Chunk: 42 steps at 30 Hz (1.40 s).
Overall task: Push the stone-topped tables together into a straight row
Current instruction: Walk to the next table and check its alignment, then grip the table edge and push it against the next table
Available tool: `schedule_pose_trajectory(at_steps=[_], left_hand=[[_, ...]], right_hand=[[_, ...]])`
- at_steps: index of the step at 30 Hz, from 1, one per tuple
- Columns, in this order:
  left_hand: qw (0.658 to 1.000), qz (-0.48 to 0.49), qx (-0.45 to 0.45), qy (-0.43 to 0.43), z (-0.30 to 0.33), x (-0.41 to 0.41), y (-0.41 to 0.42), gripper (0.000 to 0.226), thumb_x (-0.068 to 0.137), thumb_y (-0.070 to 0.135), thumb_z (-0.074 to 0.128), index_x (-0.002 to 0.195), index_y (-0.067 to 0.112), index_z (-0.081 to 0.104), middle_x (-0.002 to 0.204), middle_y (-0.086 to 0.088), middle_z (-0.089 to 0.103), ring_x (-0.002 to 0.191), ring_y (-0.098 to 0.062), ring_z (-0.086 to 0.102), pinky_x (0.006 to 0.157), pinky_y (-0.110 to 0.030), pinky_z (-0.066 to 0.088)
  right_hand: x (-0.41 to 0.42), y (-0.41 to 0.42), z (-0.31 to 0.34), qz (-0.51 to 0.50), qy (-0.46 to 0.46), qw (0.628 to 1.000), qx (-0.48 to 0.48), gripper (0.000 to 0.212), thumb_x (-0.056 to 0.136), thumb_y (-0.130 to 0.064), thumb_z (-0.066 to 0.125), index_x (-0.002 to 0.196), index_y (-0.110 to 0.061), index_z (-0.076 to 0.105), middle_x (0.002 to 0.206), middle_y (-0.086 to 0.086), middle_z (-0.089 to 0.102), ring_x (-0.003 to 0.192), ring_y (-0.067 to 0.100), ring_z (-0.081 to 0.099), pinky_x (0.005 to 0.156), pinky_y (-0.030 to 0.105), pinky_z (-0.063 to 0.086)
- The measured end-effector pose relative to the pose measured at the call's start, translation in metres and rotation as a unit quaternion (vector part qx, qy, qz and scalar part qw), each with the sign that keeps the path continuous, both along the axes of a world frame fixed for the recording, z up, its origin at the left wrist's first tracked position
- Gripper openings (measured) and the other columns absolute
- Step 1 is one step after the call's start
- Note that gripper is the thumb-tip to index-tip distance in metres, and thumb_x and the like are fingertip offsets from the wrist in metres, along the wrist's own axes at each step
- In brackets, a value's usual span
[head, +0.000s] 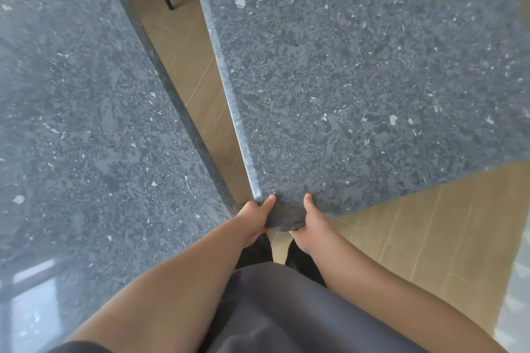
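You get bright, soft daylight. A window shines white on the left table (31,289). The edges look bent and blurry; the middle is sharp.

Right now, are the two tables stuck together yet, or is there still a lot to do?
Not yet. The left table sits beside the right table, so they are close. In hand: the left hand and right hand grip the right table's near corner. Left to do: a wedge of floor still shows between them, wider farther away, so that table needs swinging until the edges meet.
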<state>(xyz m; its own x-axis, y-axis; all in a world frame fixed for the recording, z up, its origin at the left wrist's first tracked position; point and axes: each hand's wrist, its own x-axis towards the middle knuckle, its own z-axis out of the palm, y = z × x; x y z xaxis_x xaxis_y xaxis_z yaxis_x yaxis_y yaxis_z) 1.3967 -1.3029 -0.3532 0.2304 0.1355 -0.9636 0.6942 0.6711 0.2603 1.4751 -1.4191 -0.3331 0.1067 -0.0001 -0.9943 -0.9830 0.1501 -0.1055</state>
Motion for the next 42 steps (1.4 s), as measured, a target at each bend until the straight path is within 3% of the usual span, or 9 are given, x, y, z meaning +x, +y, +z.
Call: schedule_pose_trajectory(at_steps=[3,6,7,10,13,18,24,36,42], left_hand=[[0.999,0.035,-0.004,0.015,0.018,0.008,-0.005,0.038,0.1,0.032,0.062,0.126,0.005,0.055,0.112,-0.008,0.068,0.102,-0.026,0.068,0.089,-0.042,0.059],[0.998,0.033,0.042,0.024,0.054,0.018,-0.012,0.026,0.101,0.01,0.056,0.124,-0.002,0.058,0.097,-0.009,0.066,0.081,-0.022,0.064,0.063,-0.028,0.053],[0.997,0.014,0.067,0.03,0.066,0.021,-0.014,0.027,0.1,0.004,0.055,0.126,-0.003,0.059,0.097,-0.008,0.063,0.081,-0.021,0.061,0.064,-0.028,0.051],[0.995,0.024,0.097,-0.01,0.096,0.03,-0.023,0.042,0.099,-0.012,0.045,0.14,-0.003,0.05,0.129,-0.017,0.057,0.115,-0.033,0.059,0.099,-0.038,0.051],[0.985,0.066,0.139,-0.073,0.127,0.054,-0.059,0.035,0.105,-0.003,0.037,0.138,-0.004,0.048,0.124,-0.017,0.062,0.111,-0.034,0.061,0.095,-0.043,0.052],[0.969,0.074,0.141,-0.191,0.179,0.109,-0.154,0.023,0.103,0.002,0.041,0.117,0.0,0.059,0.115,-0.02,0.07,0.099,-0.031,0.072,0.086,-0.043,0.057],[0.928,-0.016,0.122,-0.351,0.251,0.191,-0.259,0.018,0.096,-0.001,0.049,0.104,0.009,0.062,0.092,-0.01,0.074,0.08,-0.023,0.075,0.081,-0.039,0.058],[0.781,-0.159,0.186,-0.575,0.347,0.333,-0.371,0.026,0.089,0.006,0.047,0.106,0.014,0.064,0.091,-0.01,0.071,0.088,-0.03,0.069,0.08,-0.037,0.057],[0.754,-0.142,0.206,-0.607,0.351,0.453,-0.385,0.03,0.09,0.003,0.045,0.105,0.017,0.067,0.092,-0.009,0.072,0.087,-0.027,0.07,0.08,-0.036,0.058]], right_hand=[[0.015,-0.011,0.011,-0.001,0.045,0.999,0.008,0.05,0.09,-0.036,0.072,0.13,-0.011,0.056,0.131,0.013,0.063,0.12,0.032,0.061,0.103,0.048,0.049],[0.03,-0.022,0.03,0.036,0.042,0.998,0.007,0.043,0.092,-0.021,0.063,0.131,-0.005,0.053,0.131,0.016,0.06,0.12,0.034,0.06,0.101,0.046,0.05],[0.035,-0.027,0.037,0.054,0.029,0.998,0.012,0.039,0.092,-0.018,0.061,0.127,-0.003,0.053,0.127,0.015,0.06,0.119,0.034,0.06,0.1,0.045,0.051],[0.055,-0.052,0.062,0.064,-0.038,0.997,0.017,0.021,0.094,-0.013,0.058,0.112,-0.002,0.057,0.112,0.015,0.057,0.107,0.03,0.063,0.091,0.041,0.056],[0.084,-0.093,0.093,0.031,-0.121,0.99,0.061,0.009,0.098,-0.009,0.05,0.1,-0.007,0.059,0.107,0.011,0.062,0.1,0.023,0.065,0.075,0.034,0.057],[0.132,-0.204,0.152,-0.064,-0.226,0.965,0.116,0.024,0.097,0.0,0.038,0.105,-0.012,0.057,0.087,0.007,0.067,0.078,0.018,0.066,0.065,0.031,0.054],[0.179,-0.331,0.229,-0.116,-0.359,0.917,0.128,0.028,0.093,0.003,0.039,0.095,-0.015,0.06,0.071,0.001,0.065,0.057,0.011,0.062,0.059,0.027,0.052],[0.291,-0.469,0.328,-0.106,-0.556,0.823,0.054,0.033,0.091,0.006,0.038,0.098,-0.014,0.063,0.069,-0.003,0.065,0.064,0.011,0.062,0.066,0.027,0.054],[0.397,-0.5,0.337,-0.093,-0.595,0.798,0.014,0.03,0.085,0.003,0.042,0.097,-0.014,0.064,0.072,-0.001,0.065,0.066,0.013,0.062,0.064,0.026,0.055]])
